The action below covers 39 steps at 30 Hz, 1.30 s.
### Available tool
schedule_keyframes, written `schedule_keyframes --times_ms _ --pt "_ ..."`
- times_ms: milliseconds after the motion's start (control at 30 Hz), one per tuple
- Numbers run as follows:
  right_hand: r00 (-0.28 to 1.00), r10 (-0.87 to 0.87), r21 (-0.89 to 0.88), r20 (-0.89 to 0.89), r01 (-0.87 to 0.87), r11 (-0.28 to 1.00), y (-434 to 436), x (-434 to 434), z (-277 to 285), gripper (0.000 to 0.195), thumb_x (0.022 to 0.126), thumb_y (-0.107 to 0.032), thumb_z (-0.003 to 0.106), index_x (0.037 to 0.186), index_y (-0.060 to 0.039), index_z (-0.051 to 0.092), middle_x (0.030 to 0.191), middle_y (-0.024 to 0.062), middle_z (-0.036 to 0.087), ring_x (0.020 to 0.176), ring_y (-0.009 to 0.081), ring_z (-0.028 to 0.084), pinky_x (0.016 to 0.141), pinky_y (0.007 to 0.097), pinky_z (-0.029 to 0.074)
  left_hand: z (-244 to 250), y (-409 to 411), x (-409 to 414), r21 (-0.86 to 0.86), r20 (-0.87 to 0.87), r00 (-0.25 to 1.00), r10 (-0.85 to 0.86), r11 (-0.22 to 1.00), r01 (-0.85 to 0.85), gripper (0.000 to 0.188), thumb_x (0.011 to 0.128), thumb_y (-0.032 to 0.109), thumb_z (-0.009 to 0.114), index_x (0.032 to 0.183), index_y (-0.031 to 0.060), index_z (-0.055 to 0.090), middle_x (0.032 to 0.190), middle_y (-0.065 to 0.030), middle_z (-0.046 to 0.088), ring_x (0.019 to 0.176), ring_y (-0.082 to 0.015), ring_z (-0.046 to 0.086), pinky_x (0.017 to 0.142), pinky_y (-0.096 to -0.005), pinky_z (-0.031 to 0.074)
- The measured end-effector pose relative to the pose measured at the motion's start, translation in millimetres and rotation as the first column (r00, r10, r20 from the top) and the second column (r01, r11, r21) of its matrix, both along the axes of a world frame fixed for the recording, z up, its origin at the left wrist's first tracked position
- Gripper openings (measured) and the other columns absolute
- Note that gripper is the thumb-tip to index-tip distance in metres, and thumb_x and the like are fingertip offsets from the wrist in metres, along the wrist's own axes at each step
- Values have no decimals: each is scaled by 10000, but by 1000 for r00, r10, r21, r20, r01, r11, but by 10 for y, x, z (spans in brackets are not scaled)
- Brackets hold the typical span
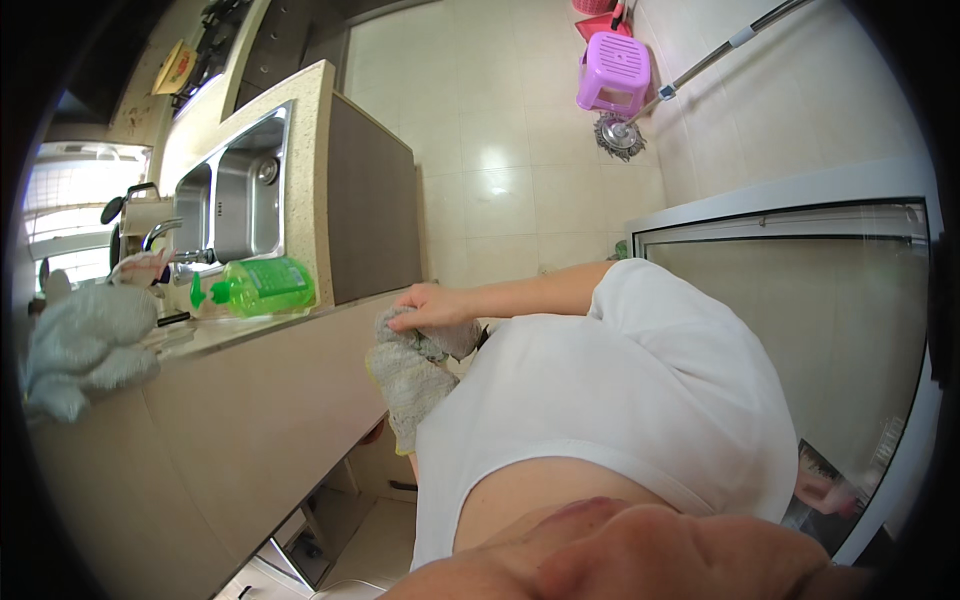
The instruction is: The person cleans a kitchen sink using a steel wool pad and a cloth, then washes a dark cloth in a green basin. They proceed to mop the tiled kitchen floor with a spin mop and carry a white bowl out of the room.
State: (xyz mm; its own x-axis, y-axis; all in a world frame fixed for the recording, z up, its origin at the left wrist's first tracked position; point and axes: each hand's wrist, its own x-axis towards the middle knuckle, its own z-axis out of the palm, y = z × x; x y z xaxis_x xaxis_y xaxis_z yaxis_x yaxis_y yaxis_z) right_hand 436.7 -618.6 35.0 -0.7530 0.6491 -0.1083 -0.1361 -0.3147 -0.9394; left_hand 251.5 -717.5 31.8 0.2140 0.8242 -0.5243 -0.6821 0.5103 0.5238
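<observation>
My right hand (431, 304) is closed around the top of a bunched grey cloth (416, 379) with yellow edging. The cloth hangs in front of my white shirt, beside the end of the sink counter, and part of it is folded under my fingers. My left hand is out of sight behind the cloth and shirt. Left of my right hand, a green pump bottle of liquid soap (266, 286) stands on the counter corner. Beyond it is a double-bowl steel sink (251, 202) with a chrome faucet (161, 231).
Grey-blue cloths (94, 345) drape over the counter's far-left edge. A tiled low wall (247, 420) runs below it. On the floor are a purple plastic stool (615, 67) and a mop (621, 135) leaning on the wall. A framed glass panel (787, 322) stands at right.
</observation>
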Motion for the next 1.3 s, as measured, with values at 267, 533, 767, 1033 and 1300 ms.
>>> schedule_keyframes --times_ms 267,533,767,1033,1300 --pt "927 -354 213 123 324 922 509 872 -212 375 817 -369 568 877 -5 635 775 125 628 725 206 578 673 323 448 72 779 813 8 -112 987 -116 993 117 301 890 296 465 1070 83 578 924 -114 624 644 -234 560 543 -401 449" --pt "809 -499 302 309 414 859 884 1711 -554 322 838 -342 562 841 -30 641 670 77 596 619 167 526 587 304 423 93 1542 1342 35 -178 950 -256 963 266 286 884 279 481 1058 77 584 927 -114 626 665 -229 567 563 -392 457" --pt "520 -755 263 398 724 637 1280 2447 -771 232 833 -231 574 770 -19 643 641 69 621 542 127 573 527 277 454 -4 2383 1556 65 -194 906 -376 917 394 273 879 264 494 1046 71 589 930 -115 629 683 -224 573 581 -383 464" --pt "25 -804 48 593 997 66 1310 4139 -1002 244 864 -253 581 982 -40 587 820 36 616 644 102 595 536 212 483 -51 3502 1669 94 -209 834 -511 838 538 258 874 247 510 1034 64 595 932 -115 631 704 -219 579 601 -374 471" --pt "-323 -814 259 483 941 -220 1686 5225 -401 349 833 -213 624 1109 -21 527 946 66 602 775 166 621 584 259 518 -51 4196 1874 85 -253 776 -578 786 613 243 868 231 526 1021 58 601 935 -115 634 725 -214 586 621 -365 479"
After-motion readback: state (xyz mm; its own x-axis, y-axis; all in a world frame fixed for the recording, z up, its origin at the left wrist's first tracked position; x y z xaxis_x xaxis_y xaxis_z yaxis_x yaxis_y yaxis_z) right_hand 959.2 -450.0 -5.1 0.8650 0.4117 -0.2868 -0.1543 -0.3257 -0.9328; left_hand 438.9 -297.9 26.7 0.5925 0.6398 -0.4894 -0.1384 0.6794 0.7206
